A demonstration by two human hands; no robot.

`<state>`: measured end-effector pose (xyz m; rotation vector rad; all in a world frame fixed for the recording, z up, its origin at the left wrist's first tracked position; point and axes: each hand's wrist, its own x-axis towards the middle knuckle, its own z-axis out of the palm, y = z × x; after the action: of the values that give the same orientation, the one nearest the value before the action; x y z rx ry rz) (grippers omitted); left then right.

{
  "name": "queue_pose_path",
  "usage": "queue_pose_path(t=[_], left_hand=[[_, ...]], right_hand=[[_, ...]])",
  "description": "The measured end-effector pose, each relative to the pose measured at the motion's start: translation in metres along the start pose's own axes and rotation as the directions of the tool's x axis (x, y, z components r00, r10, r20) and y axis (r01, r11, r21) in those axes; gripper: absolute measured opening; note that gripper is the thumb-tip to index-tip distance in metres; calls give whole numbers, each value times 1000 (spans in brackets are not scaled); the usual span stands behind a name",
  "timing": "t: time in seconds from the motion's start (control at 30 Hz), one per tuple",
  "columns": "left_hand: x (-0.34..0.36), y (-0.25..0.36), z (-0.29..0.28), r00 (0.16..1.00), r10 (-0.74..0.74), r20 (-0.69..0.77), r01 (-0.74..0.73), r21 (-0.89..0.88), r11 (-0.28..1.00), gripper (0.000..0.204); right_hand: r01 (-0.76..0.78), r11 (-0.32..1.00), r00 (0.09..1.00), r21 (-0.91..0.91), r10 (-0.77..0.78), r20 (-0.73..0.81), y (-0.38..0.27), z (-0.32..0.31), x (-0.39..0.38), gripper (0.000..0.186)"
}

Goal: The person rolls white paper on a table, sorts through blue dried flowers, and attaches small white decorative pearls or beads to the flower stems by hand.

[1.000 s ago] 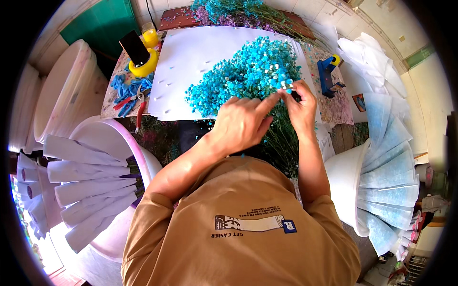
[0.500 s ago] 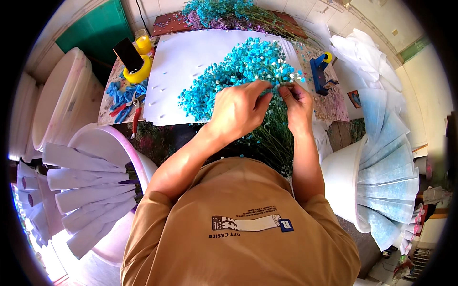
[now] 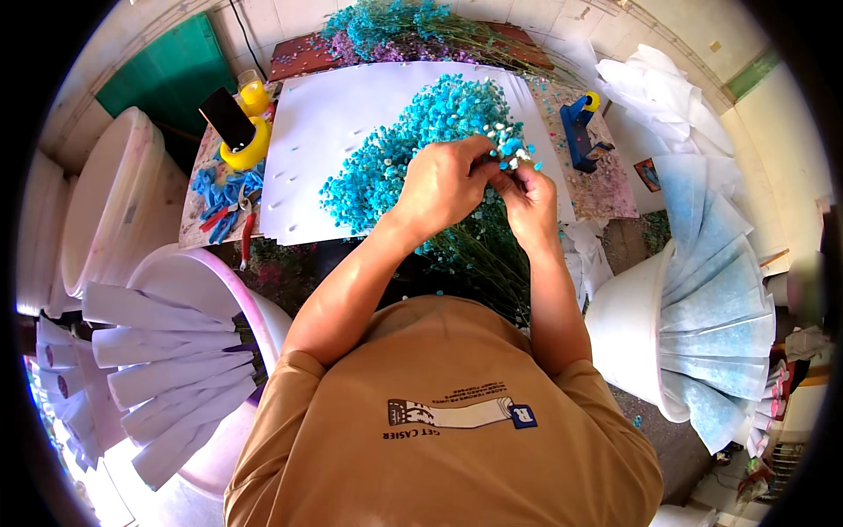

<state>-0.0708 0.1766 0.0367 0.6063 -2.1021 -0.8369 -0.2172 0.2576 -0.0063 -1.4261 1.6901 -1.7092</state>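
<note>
A large bunch of turquoise baby's breath (image 3: 378, 167) lies across white paper sheets (image 3: 307, 110) on the table. Its green stems (image 3: 496, 255) hang over the near edge. Above the bunch's right side, my right hand (image 3: 531, 206) pinches a small sprig of blue and white baby's breath (image 3: 516, 149). The fingertips of my left hand (image 3: 443, 184) are closed at the same sprig, meeting the right fingers just below its blossoms. The back of my left hand hides part of the bunch, and the sprig's stem is mostly covered by fingers.
Pliers with red handles (image 3: 246, 215) and blue ties (image 3: 215, 189) lie at the left, near a phone (image 3: 226, 119) in a yellow holder. A blue tape dispenser (image 3: 577, 132) stands right. Paper-lined buckets (image 3: 628, 325) flank me. More flowers (image 3: 386, 39) lie at the back.
My hands have drawn closer together, the right one shifting slightly left and down. The sprig's blue and white blossoms now stick up clearly between my fingers.
</note>
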Motion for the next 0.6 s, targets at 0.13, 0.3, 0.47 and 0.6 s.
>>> queue_pose_path(t=[0.13, 0.3, 0.47, 0.6], left_hand=[[-7, -3, 8, 987, 116, -112, -95, 177, 980, 6], [-7, -14, 11, 927, 155, -341, -95, 187, 978, 4], [6, -11, -53, 895, -368, -252, 129, -643, 755, 4], [-14, -14, -79, 956, -269, -114, 41, -860, 509, 13]], right_hand=[[113, 978, 993, -173, -117, -9, -7, 4, -1, 6], [317, 866, 932, -387, -359, -41, -15, 15, -2, 5], [351, 870, 928, -346, -373, 3, -6, 15, -6, 5], [259, 936, 960, -239, -278, -46, -1, 18, -4, 6]])
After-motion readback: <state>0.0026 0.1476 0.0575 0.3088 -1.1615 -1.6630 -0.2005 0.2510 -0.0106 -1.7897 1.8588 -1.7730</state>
